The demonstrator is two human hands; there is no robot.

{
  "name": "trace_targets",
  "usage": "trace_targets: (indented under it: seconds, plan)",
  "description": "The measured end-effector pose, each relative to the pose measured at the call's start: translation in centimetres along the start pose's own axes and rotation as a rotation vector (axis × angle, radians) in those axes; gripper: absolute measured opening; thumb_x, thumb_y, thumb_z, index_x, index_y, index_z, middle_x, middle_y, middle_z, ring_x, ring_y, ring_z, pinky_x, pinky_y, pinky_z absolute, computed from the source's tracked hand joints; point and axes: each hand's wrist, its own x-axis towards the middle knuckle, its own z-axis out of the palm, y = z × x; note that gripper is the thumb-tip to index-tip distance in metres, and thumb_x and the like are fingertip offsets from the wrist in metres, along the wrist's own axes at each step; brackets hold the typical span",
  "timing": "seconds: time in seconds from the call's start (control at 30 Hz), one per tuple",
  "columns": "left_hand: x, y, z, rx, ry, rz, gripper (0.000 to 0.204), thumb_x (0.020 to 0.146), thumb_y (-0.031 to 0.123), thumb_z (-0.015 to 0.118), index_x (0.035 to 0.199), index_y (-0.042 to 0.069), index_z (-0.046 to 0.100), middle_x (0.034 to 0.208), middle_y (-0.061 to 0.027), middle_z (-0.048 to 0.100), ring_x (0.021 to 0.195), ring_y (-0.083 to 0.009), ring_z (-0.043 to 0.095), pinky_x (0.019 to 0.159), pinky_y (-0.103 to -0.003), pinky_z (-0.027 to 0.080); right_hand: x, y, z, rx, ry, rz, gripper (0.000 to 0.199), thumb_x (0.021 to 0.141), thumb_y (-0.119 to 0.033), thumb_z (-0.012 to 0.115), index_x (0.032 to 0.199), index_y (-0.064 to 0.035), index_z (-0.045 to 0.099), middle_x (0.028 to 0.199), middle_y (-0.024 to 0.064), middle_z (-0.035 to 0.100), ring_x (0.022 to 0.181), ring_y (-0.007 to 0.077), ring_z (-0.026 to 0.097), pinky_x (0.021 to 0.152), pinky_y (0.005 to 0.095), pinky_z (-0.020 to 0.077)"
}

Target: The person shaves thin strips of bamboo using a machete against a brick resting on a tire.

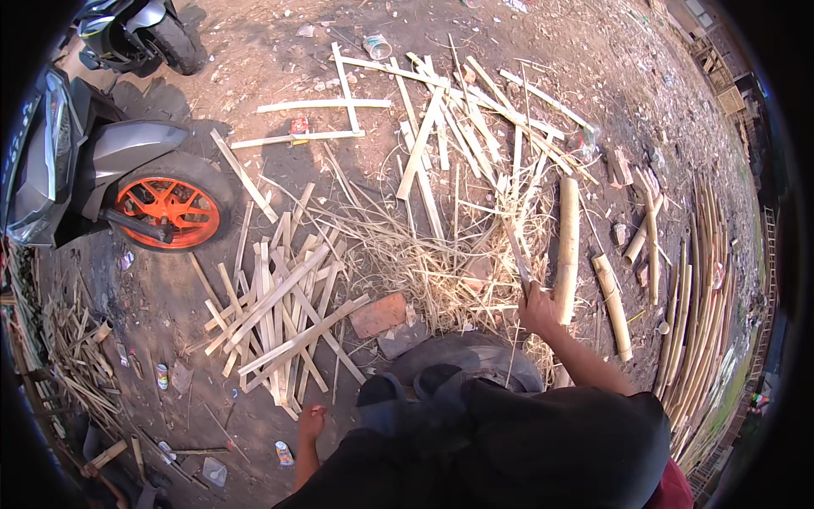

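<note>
My right hand (540, 309) is closed round the handle of a long-bladed knife (518, 254), its blade pointing away over a heap of thin bamboo shavings (424, 267). A thick bamboo pole (567, 242) lies just right of the knife. Low on the left, my left hand (312, 422) is curled into a fist, with nothing showing in it. Beyond that hand is a crossed pile of split bamboo strips (275, 310). More pale bamboo strips (421, 148) are scattered farther out, past the shavings. A red brick (378, 315) rests between the near pile and the shavings.
A motorbike with an orange front wheel (172, 212) stands at left, another motorbike (136, 38) behind it. Long bamboo poles (700, 288) lie along the right. A shorter bamboo piece (612, 307) is nearer. By my feet lies a tyre (496, 355); cans (283, 453) litter the dirt.
</note>
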Motion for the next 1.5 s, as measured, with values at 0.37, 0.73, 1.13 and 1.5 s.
trace_targets:
  seconds: [0.37, 0.73, 1.13, 1.5]
  plan:
    - [-11.9, 2.3, -0.4, -0.057, 0.028, -0.206, 0.027, 0.088, 0.022, 0.065, 0.102, 0.0, 0.07, 0.089, -0.0104, 0.072, 0.081, -0.0191, 0.068, 0.073, -0.032, 0.052, 11.8, -12.8, 5.4, 0.311, -0.166, -0.162, 0.04, 0.091, -0.033, 0.058, 0.111, 0.0021, 0.063, 0.087, 0.0266, 0.07, 0.087, 0.0399, 0.07, 0.083, 0.0483, 0.055]
    - [-15.0, 6.9, 0.9, -0.03, -0.002, -0.247, 0.026, 0.087, 0.022, 0.066, 0.103, 0.001, 0.069, 0.09, -0.0103, 0.071, 0.082, -0.0194, 0.067, 0.073, -0.033, 0.052, 23.8, -13.7, 16.5, 0.331, -0.172, 0.132, 0.066, 0.09, -0.033, 0.054, 0.126, 0.0205, 0.039, 0.12, 0.0439, 0.055, 0.116, 0.0512, 0.057, 0.105, 0.0505, 0.0439]
    - [-19.8, 7.7, -1.9, -0.04, 0.043, -0.284, 0.026, 0.087, 0.021, 0.068, 0.104, 0.001, 0.068, 0.091, -0.0103, 0.071, 0.083, -0.0197, 0.067, 0.072, -0.033, 0.052, 23.6, -19.3, 15.1, 0.28, -0.249, 0.244, 0.046, 0.084, -0.027, 0.068, 0.117, 0.0036, 0.06, 0.116, 0.0256, 0.067, 0.109, 0.0411, 0.066, 0.095, 0.0475, 0.0538]
    - [-19.2, 6.7, -3.1, -0.008, 0.044, -0.296, 0.026, 0.086, 0.02, 0.069, 0.105, 0.002, 0.068, 0.093, -0.0103, 0.071, 0.084, -0.02, 0.067, 0.072, -0.033, 0.052, 24.6, -14.9, 10.8, 1.216, -0.33, 0.135, 0.047, 0.075, 0.009, 0.056, 0.123, 0.0058, 0.058, 0.089, 0.0095, 0.067, 0.062, 0.0142, 0.057, 0.052, 0.0302, 0.0428]
